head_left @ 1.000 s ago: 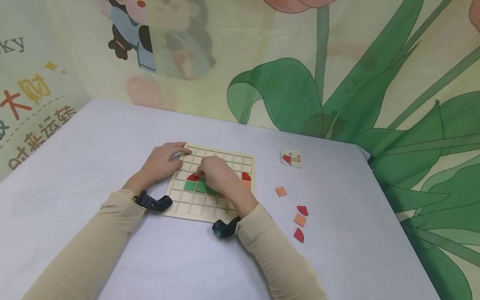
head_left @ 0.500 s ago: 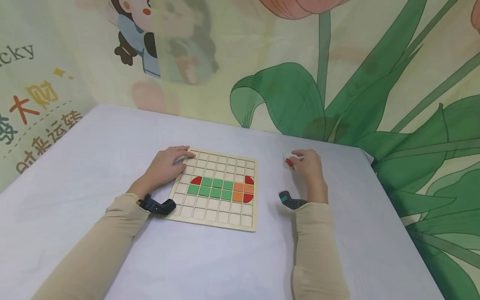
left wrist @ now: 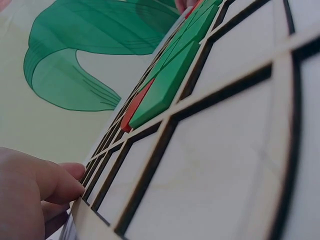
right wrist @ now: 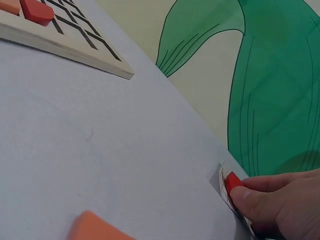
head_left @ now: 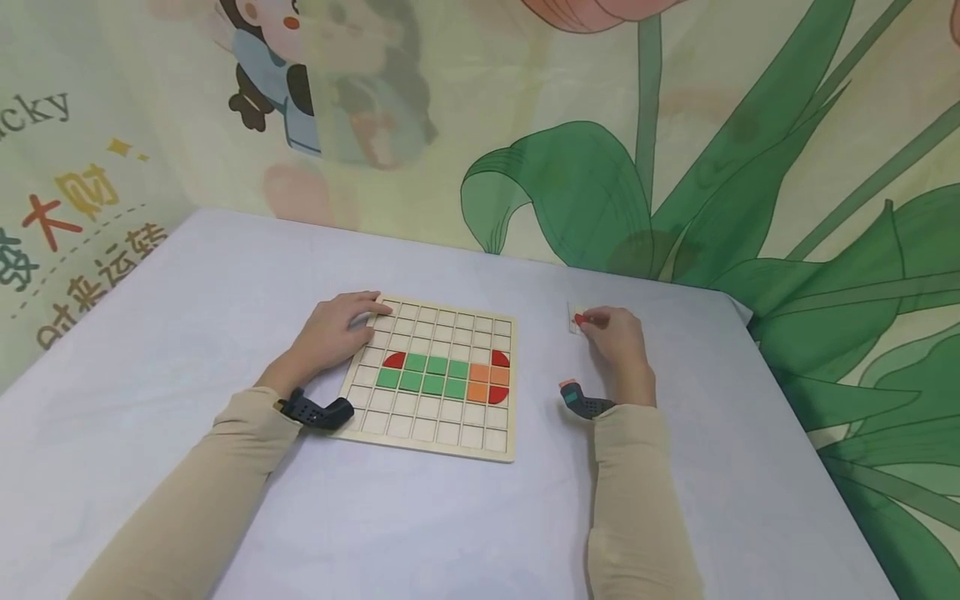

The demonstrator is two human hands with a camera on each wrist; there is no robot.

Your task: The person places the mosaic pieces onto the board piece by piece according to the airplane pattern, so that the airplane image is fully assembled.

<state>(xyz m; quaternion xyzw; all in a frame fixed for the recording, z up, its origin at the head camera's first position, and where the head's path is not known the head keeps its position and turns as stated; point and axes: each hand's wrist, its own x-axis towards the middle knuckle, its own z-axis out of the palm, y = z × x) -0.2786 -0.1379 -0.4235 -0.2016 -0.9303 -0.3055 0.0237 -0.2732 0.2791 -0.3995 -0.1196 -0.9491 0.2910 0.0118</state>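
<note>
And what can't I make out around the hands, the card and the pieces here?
Card, head view: most of its printing, covered by the right hand.
Held red piece, right wrist view: its full outline, hidden by that same hand.
Loose orange piece: mostly behind the wrist camera in the head view; cut off by the right wrist view's bottom edge.

Passage runs between board [head_left: 448, 433] and card [head_left: 573, 327] — orange tile [right wrist: 100, 229] edging its near right.
</note>
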